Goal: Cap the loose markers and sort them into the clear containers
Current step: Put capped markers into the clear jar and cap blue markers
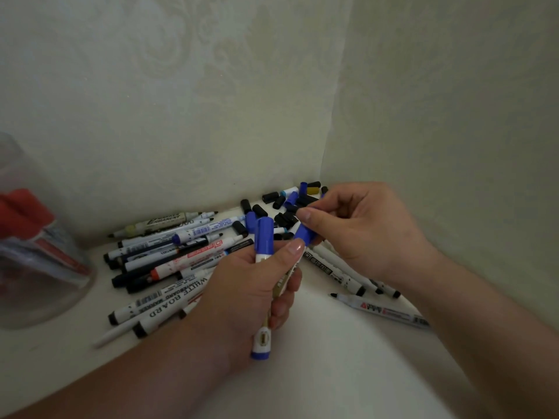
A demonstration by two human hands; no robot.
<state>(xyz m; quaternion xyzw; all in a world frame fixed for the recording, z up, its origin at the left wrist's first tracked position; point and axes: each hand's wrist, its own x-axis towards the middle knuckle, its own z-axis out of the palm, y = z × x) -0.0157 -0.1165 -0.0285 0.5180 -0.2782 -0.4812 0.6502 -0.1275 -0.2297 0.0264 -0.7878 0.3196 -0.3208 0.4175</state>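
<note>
Left hand (251, 285) fingers wrapped round upright blue-capped marker (264, 240), right hand (360, 231) fingers pinching blue cap (304, 234) just beside

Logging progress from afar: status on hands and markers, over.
Left hand grips two blue markers, one capped. Right hand pinches a blue cap at the other's tip. Loose markers and caps crowd the table ahead.

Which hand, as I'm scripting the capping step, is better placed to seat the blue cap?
Right. The right hand already pinches the blue cap beside the markers that the left hand grips, so it likely only needs to press it on.
</note>
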